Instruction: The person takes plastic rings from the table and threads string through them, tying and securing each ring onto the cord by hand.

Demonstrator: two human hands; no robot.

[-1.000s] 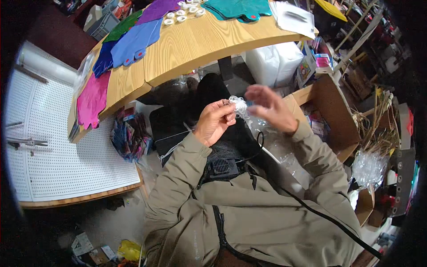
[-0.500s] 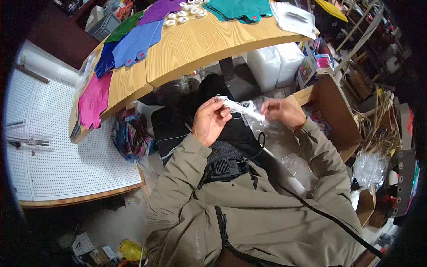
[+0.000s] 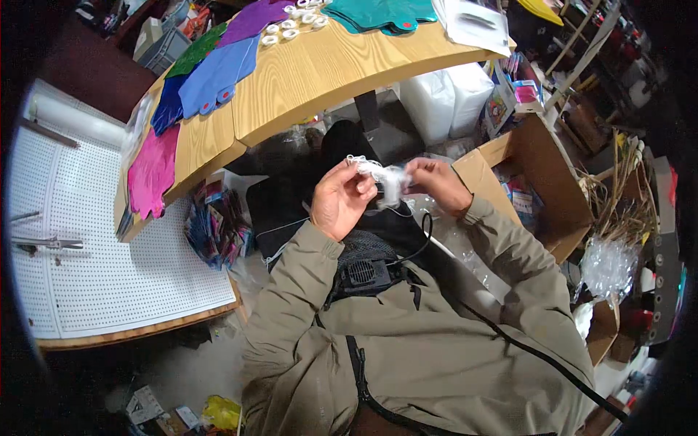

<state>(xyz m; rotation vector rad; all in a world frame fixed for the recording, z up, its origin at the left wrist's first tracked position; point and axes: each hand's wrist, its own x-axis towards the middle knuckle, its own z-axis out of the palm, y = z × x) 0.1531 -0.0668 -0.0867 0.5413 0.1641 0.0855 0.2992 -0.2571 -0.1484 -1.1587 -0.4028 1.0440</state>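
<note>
My left hand [image 3: 339, 200] pinches a loose bundle of thin white string [image 3: 390, 178] over my lap, with small loops sticking out past the fingertips. Just to the right, my right hand [image 3: 440, 186] has its fingers pressed together at the other end of the bundle. That end is smeared by motion, and a strand appears to run to those fingers. A loose strand hangs in a curve below the bundle. Beneath the hands is a black device with a round grille [image 3: 361, 272], a cable running from it.
The curved wooden table [image 3: 305, 80] ahead carries foil pieces in pink [image 3: 154, 171], blue [image 3: 218, 80] and teal [image 3: 382, 14], plus several white rolls [image 3: 289, 34]. A white perforated board [image 3: 138, 254] stands left. An open cardboard box [image 3: 556, 189] is at right, near clear plastic wrap [image 3: 611, 269].
My right hand has moved left, closer to my left hand, and the string bundle is now bunched and hanging between them. My left hand keeps its pinch in nearly the same place.
</note>
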